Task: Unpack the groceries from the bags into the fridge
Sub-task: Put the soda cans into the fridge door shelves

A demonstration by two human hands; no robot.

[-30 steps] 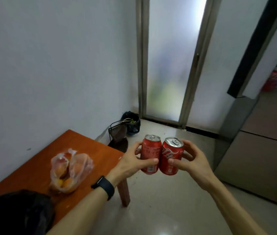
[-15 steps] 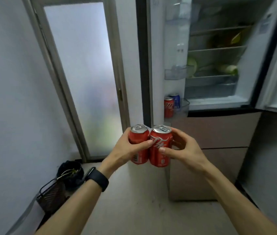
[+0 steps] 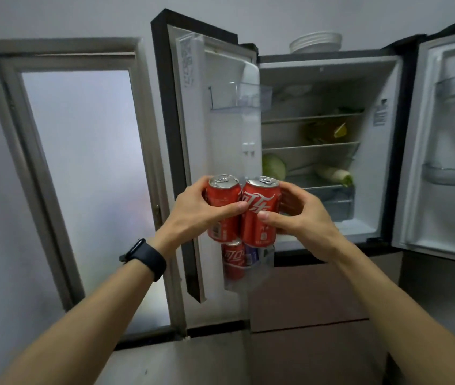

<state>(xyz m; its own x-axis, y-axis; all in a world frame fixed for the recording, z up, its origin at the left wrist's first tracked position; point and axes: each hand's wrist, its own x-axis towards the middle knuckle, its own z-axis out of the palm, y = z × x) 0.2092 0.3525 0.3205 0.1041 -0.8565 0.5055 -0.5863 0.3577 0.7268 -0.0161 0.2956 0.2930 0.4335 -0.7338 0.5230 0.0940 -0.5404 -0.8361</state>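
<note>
**Two cans, one door bin: set them down upright**

The left hand (image 3: 193, 215) curls its fingers round the left can (image 3: 223, 198) and the right hand (image 3: 301, 218) wraps the right can (image 3: 259, 215). The two cans touch between the thumbs. Just below both hands hangs the door bin (image 3: 266, 262) (a stored red can (image 3: 233, 262) and a blue can (image 3: 252, 255) already stand there). It is probably best to lower one can at a time into free space and let go only once its base rests.

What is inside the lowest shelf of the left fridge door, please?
A red can stands in the door shelf, with a blue can beside it. Their tops are partly covered by the left held can and the right held can, so anything behind cannot be seen.
</note>
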